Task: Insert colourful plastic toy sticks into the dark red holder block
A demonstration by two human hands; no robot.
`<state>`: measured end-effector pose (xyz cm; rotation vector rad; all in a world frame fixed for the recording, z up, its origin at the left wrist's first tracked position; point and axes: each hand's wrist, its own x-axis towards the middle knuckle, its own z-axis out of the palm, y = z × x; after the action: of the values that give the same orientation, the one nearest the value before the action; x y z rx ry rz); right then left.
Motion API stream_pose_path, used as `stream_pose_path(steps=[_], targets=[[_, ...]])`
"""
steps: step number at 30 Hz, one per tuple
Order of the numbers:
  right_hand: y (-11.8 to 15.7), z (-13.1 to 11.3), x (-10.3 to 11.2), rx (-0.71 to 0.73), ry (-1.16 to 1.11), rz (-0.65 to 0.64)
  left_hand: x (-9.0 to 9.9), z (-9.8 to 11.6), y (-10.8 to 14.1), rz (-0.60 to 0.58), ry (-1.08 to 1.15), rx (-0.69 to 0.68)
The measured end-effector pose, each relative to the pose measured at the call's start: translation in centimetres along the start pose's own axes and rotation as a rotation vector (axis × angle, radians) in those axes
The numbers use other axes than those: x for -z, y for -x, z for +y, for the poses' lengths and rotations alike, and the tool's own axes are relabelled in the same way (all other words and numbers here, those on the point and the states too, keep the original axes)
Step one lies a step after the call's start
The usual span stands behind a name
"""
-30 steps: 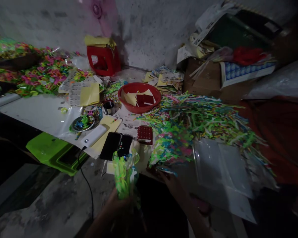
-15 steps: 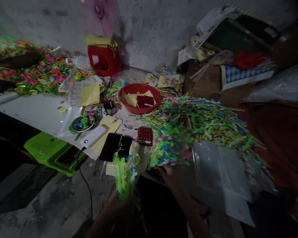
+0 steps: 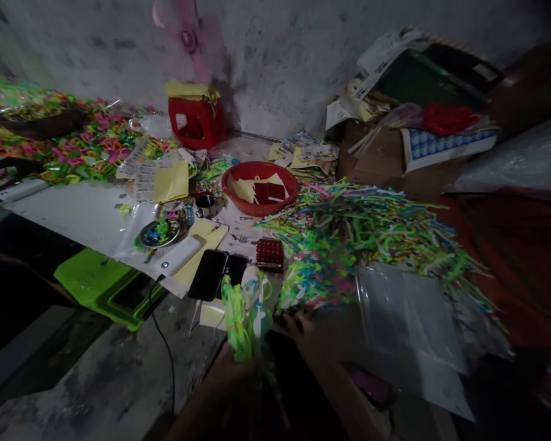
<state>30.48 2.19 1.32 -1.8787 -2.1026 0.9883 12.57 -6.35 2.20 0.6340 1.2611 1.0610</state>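
Low in the middle, my left hand (image 3: pixel 233 362) is closed round an upright bunch of soft plastic strips (image 3: pixel 239 321), mostly lime green with some white and blue. My right hand (image 3: pixel 299 327) lies at the table's front edge, just below a heap of similar multicoloured strips (image 3: pixel 314 269). Its fingers look slightly bent and apart, and nothing shows in them; the picture is dark there. Beyond the bunch lie a black phone (image 3: pixel 207 274), a second phone-like device (image 3: pixel 235 269) and a dark red studded block (image 3: pixel 269 254).
A red basin (image 3: pixel 229 199) holds papers, with a metal cup (image 3: pixel 206 206) beside it. Clear plastic bags (image 3: pixel 406 306) lie to the right. A white power bank (image 3: pixel 180 256) trails a black cable (image 3: pixel 168 337) off the table. Below left stands a green stool (image 3: pixel 85 278).
The view has shifted slightly, so the table sits a little lower and further right. My left hand still holds the bunch, now closer to my right hand, which stays by the heap.
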Motion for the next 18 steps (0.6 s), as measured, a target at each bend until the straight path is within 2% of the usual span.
stream_pose_path(steps=[4, 6, 9, 13, 18], targets=[[3.9, -2.1, 0.7, 0.12, -0.459, -0.381, 0.8, -1.4, -0.5, -0.023, -0.058, 0.009], [5.1, -2.6, 1.0, 0.116, -0.563, -0.495, 1.2, -2.1, -0.6, -0.036, -0.063, 0.016], [5.9, -2.4, 0.8, 0.063, -0.658, -0.55, 1.8, -2.7, -0.7, -0.046, -0.015, 0.029], [6.2, -1.8, 0.2, 0.068, -0.825, -0.598, 2.6, -2.9, -0.7, -0.087, -0.015, 0.026], [6.3, -1.7, -0.1, 0.036, -0.857, -0.594, 3.0, -2.7, -1.0, -0.168, -0.018, 0.017]])
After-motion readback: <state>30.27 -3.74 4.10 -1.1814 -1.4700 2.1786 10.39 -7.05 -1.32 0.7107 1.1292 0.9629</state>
